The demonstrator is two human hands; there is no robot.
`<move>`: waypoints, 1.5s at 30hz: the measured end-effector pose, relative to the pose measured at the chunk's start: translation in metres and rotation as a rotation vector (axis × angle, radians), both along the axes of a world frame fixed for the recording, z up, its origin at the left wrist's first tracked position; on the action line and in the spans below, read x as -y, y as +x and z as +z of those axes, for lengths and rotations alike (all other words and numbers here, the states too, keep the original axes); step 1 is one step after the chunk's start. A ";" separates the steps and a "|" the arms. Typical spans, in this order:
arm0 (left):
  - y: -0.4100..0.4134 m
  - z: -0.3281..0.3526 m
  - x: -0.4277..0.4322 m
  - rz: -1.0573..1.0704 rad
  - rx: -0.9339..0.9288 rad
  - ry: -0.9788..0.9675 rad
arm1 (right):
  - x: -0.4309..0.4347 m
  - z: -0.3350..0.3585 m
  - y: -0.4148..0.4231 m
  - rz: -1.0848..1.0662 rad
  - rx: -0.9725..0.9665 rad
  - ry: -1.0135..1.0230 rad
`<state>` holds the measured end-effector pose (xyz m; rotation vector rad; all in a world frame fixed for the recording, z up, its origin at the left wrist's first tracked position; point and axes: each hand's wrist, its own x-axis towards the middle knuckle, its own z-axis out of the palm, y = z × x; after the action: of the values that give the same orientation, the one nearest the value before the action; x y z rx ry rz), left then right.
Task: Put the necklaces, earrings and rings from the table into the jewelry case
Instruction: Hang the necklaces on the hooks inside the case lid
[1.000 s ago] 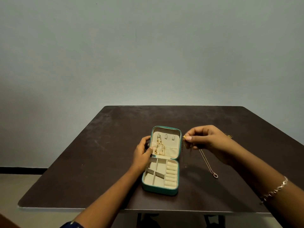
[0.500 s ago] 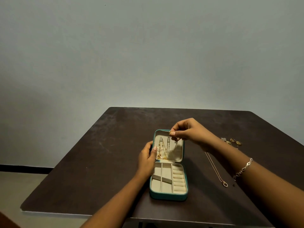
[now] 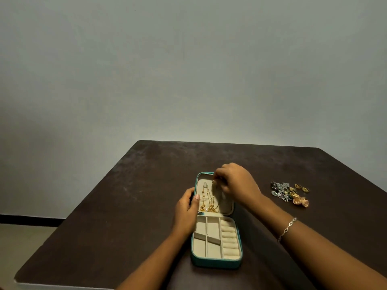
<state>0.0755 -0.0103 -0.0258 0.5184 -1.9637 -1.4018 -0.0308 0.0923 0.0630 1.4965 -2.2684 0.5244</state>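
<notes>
Right hand (image 3: 234,182) now lower over case lid (image 3: 227,206)

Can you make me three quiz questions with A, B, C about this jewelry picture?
1. Where is the pile of loose jewelry?
A. right of the case
B. inside the case
C. on the floor

2. What colour is the jewelry case outside?
A. red
B. teal green
C. white

3. How is the case?
A. zipped shut
B. upside down
C. lying open

Answers: 1 A, the pile lies on the table beyond the right hand. 2 B, its rim is teal. 3 C, the lid shows gold chains while the left hand steadies it.
</notes>
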 end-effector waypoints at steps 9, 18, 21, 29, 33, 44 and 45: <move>-0.001 0.001 0.001 -0.031 -0.039 0.029 | 0.001 -0.026 -0.007 0.056 -0.373 -0.145; 0.000 0.003 0.000 -0.048 -0.044 0.023 | 0.009 -0.031 -0.015 0.052 -0.399 -0.267; 0.000 0.003 0.000 -0.051 -0.043 0.023 | 0.010 -0.034 -0.017 0.046 -0.405 -0.316; 0.001 0.004 0.001 -0.061 -0.026 0.039 | 0.012 -0.038 -0.021 0.023 -0.371 -0.344; 0.001 0.004 0.001 -0.059 -0.020 0.041 | 0.012 -0.037 -0.024 0.045 -0.373 -0.341; 0.001 0.006 0.000 -0.064 -0.021 0.048 | 0.010 -0.036 -0.029 0.127 -0.162 -0.384; 0.001 0.006 0.000 -0.066 -0.022 0.050 | 0.008 -0.035 -0.029 0.126 -0.159 -0.371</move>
<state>0.0766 -0.0098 -0.0202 0.4632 -1.9485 -1.4944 -0.0601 0.0845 0.0282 1.4383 -1.8433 0.7832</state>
